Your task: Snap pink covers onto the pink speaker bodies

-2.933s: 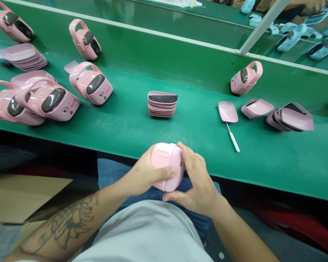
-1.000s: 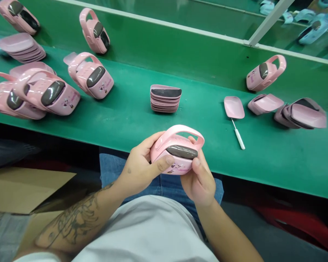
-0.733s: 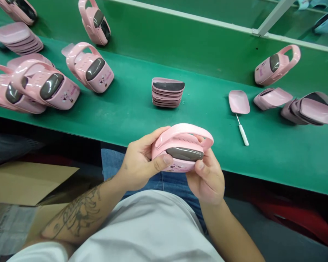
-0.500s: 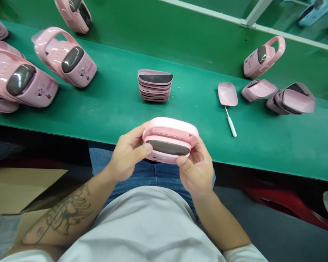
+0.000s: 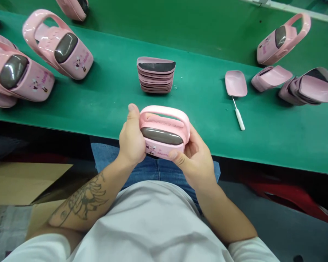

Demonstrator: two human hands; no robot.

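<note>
Observation: a glossy pink plastic case with a looped handle (image 5: 168, 151) is held in both hands, just over the near edge of the green-topped desk (image 5: 207, 122) and above the person's blue denim jeans (image 5: 106, 160). Its dark grey oval panel (image 5: 161, 135) and small printed cartoon figures (image 5: 151, 148) face up toward the person. The left hand (image 5: 131, 136) is curled around the case's left end, with the thumb upright beside the top corner. The right hand (image 5: 196, 160) cups the right end from beneath, with the thumb laid across the lower front corner and the fingers hidden behind the case. Neither hand is spread; both are closed on the body, leaving the handle ungripped. On the desk, a stack of shallow pink trays (image 5: 155, 74) sits just ahead, and a slim white-handled tool (image 5: 239, 119) lies partly under a single pink tray (image 5: 235, 83). Risk: the smooth plastic offers little friction, so a slackened grip could let the case slip onto the lap or into the gap below the desk edge. Uneven thumb pressure could also shift any loosely seated part; whether the parts are fully seated cannot be told.
</note>
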